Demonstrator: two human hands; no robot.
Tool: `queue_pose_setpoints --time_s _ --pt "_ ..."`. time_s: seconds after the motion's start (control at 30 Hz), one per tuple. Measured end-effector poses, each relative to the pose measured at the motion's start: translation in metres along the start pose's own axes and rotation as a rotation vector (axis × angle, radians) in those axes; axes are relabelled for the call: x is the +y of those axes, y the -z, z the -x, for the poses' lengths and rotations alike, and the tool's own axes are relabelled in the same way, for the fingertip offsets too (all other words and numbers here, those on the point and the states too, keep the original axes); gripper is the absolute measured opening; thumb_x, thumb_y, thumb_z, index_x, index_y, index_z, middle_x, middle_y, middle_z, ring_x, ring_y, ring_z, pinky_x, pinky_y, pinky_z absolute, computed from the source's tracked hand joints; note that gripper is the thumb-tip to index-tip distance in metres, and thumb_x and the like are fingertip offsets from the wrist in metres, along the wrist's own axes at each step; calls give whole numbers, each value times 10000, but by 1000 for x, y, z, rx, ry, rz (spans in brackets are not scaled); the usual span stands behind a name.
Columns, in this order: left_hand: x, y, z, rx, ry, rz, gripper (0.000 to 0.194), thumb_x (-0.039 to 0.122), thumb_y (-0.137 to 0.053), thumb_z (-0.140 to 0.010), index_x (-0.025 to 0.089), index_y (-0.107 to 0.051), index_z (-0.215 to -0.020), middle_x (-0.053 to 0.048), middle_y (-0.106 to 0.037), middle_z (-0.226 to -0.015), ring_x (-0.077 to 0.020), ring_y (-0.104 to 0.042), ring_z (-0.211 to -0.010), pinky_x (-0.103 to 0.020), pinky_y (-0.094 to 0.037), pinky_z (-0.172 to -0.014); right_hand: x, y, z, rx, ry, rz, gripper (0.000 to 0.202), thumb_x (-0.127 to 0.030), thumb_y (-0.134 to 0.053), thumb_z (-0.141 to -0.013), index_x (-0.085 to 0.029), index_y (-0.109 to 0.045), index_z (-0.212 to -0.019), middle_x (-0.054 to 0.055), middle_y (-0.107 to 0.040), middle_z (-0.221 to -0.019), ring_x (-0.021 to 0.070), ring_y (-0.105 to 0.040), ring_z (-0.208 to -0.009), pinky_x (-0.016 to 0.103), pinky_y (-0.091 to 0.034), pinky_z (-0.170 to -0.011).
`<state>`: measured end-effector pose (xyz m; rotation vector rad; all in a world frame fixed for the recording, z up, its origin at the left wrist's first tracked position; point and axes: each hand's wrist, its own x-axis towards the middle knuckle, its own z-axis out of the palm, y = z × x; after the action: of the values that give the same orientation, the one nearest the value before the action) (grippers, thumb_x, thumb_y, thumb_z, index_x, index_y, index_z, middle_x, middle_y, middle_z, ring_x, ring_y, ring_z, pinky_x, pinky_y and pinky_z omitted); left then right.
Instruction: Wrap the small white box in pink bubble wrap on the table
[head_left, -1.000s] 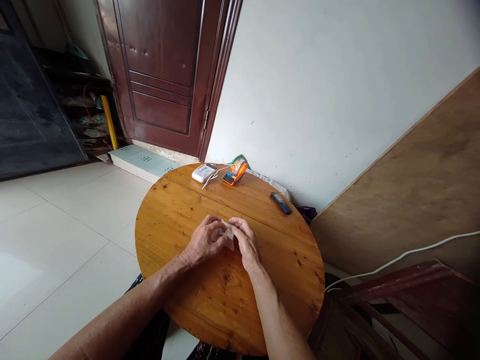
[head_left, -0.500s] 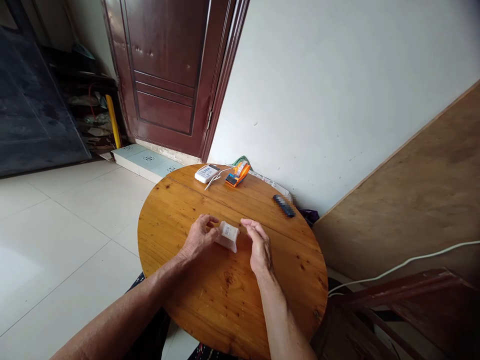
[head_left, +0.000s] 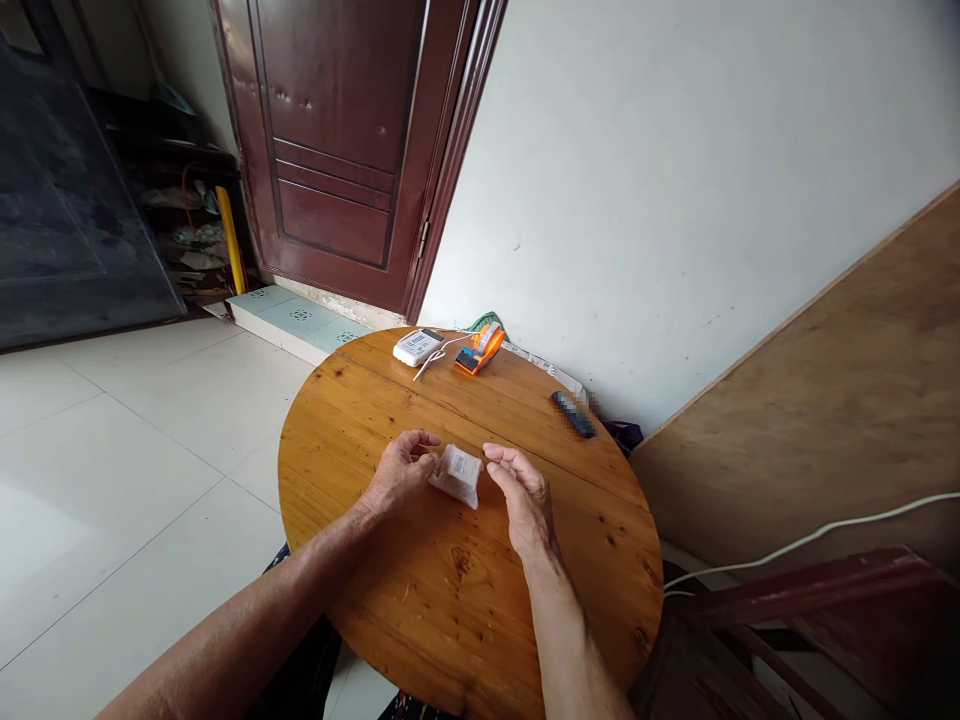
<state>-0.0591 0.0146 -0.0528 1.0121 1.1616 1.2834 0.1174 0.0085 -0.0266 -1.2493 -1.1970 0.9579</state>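
A small package in whitish, translucent wrap (head_left: 457,476) with a printed label lies on the round wooden table (head_left: 420,600), between my hands. On its left side is my left hand (head_left: 405,468), fingers curved and apart from the thumb; the thumb tip is close to the package's edge, and I cannot tell whether it touches. My right hand (head_left: 520,490) hovers just right of the package, open, its fingers pointing inward with a gap to the wrap. Neither hand grips anything.
Toward the far edge are a white box-shaped item (head_left: 418,347) with a white cord and an orange tape dispenser (head_left: 480,350). A dark, blurred-out object (head_left: 573,414) lies at the right. Beyond the table stand a white wall (head_left: 637,180) and a dark red door (head_left: 330,150).
My right hand has turned slightly, its thumb and fingers a little more apart. The left hand and the package stay nearly where they were; the whole view has shifted slightly.
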Motion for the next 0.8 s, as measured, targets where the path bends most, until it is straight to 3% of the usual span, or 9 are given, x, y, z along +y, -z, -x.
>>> queue_pose_setpoints --time_s 0.37,0.67,0.8 --pt "-3 -2 -1 -64 -54 -110 265 164 -602 -681 140 -650 -941 -26 -666 -860 -133 -597 -750 -227 -472 -692 3 2 0 -158 46 178 292 -302 -672 -689 -225 -687 -970 76 -702 -1140 250 -646 -1023 386 -508 -889" --pt "2 -3 2 -105 -55 -156 289 102 -545 -691 139 -649 -958 -5 -670 -815 -116 -587 -702 -213 -462 -673 4 0 0 -138 51 212 312 -329 -664 -695 -224 -661 -989 76 -688 -1162 237 -658 -974 383 -518 -881" --pt "5 -3 5 -104 -55 -211 314 87 -541 -691 141 -658 -978 -13 -701 -858 -124 -607 -725 -219 -472 -694 0 -3 0 -121 25 242 307 -337 -658 -683 -229 -655 -970 65 -696 -1149 213 -661 -887 343 -532 -794"
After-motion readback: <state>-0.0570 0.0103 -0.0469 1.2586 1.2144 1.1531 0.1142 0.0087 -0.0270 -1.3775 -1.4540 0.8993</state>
